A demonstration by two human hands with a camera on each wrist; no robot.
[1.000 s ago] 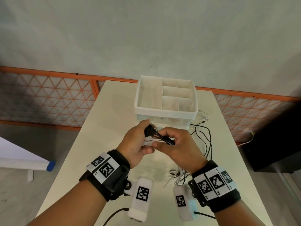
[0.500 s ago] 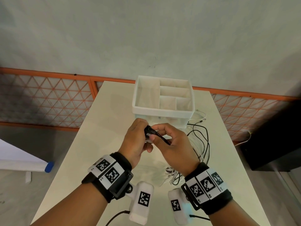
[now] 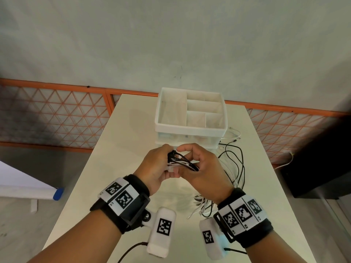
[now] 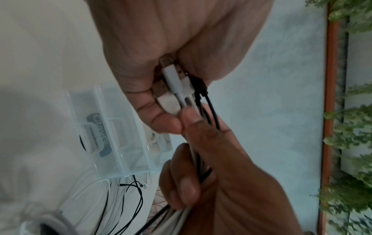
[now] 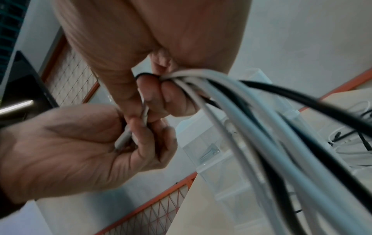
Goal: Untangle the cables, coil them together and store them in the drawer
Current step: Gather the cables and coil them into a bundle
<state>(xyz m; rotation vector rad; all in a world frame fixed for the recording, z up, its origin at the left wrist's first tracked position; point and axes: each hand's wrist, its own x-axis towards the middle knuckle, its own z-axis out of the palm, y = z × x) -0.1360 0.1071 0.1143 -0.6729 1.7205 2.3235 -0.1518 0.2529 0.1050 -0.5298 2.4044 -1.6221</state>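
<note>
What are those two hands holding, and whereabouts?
A bundle of black and white cables: left hand grips the plug ends, right hand holds the cords just behind.

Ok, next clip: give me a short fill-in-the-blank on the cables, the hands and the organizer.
1. The left hand grips the bunched cable ____.
2. The cables come in two colours, white and ____.
3. The white organizer has an open top split into ____ compartments.
4. The right hand holds the cables with its fingers ____ round them.

Missing words: plugs; black; four; curled
</note>
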